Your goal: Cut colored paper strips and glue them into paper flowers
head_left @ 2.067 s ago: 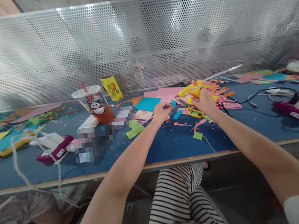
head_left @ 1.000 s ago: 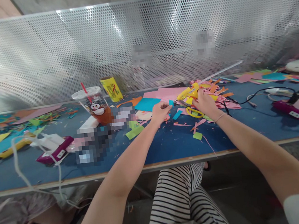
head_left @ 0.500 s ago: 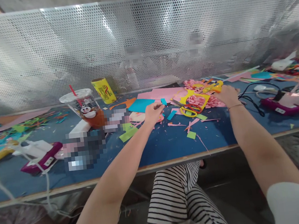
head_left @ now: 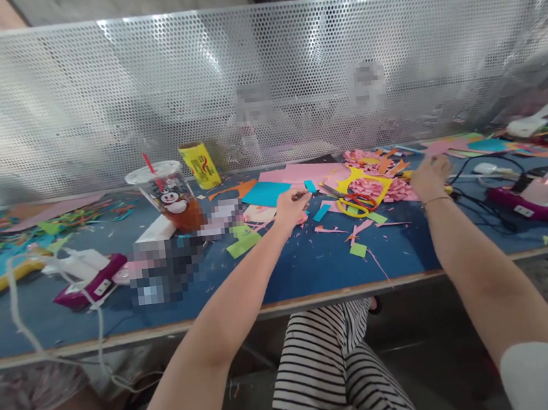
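Between the fingertips of my left hand (head_left: 295,204), which is closed, is a small blue paper strip (head_left: 310,186). My right hand (head_left: 430,177) is curled over a yellow glue gun (head_left: 452,197); most of the tool is hidden beneath it. Scissors with red and yellow handles (head_left: 358,203) lie between my hands. Beside them is a yellow paper cutout (head_left: 384,186) with pink ruffled paper (head_left: 402,190) around and inside it. Another blue strip (head_left: 322,213) lies just below my left fingertips, and a larger blue sheet (head_left: 270,193) is behind that hand.
A clear drink cup (head_left: 170,199) with a red straw and a yellow can (head_left: 200,166) stand on the left. Purple power strips (head_left: 91,286) with cords lie at both sides. Paper scraps (head_left: 358,249) cover the blue table. A perforated metal screen (head_left: 169,92) rises behind.
My right hand has turned and drawn the yellow glue gun away from the pink ruffled paper, to the right. My left hand keeps the blue strip. The view has shifted slightly.
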Demonstrator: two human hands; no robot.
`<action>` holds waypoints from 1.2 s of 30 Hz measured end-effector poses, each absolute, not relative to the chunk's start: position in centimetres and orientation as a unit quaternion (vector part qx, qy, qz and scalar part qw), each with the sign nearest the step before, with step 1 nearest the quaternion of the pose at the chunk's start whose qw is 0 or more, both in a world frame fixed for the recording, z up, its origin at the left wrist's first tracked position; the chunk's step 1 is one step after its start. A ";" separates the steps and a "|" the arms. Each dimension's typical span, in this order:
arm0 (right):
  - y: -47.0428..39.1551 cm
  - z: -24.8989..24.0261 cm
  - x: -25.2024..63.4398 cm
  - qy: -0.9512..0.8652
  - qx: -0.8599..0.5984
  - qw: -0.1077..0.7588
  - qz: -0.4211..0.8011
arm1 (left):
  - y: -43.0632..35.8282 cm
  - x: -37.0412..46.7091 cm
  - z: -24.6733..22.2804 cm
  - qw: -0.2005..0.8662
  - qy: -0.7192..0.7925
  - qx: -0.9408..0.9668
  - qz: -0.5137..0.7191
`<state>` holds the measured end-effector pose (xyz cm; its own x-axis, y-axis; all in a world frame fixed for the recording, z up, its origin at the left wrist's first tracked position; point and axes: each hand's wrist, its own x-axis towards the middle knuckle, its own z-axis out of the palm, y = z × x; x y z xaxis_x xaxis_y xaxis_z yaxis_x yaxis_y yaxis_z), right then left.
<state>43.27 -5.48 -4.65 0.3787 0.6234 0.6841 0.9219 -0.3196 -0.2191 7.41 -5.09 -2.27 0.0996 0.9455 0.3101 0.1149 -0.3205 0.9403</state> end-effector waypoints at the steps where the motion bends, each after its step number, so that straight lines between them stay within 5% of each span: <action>1: -5.2 -4.1 42.0 -0.510 -0.760 0.326 -0.236 | -5.0 7.4 -2.4 0.398 0.420 0.631 0.516; 6: -5.1 -2.2 32.3 -0.689 -0.539 0.484 0.019 | -5.0 7.3 -2.9 0.393 0.367 0.694 0.479; 12: -6.2 -4.0 24.4 -0.625 -0.348 0.595 0.366 | -5.4 7.4 -2.7 0.326 0.289 0.773 0.461; 23: -6.8 -4.1 24.1 -0.540 -0.318 0.622 0.470 | -5.5 7.8 -2.7 0.380 0.274 0.779 0.417; 30: -7.0 -3.5 24.4 -0.460 -0.298 0.639 0.540 | -3.1 6.0 -2.6 0.307 0.420 0.712 0.472; 36: -7.3 -3.2 24.7 -0.430 -0.307 0.635 0.564 | -2.3 3.2 -2.4 0.216 0.565 0.743 0.285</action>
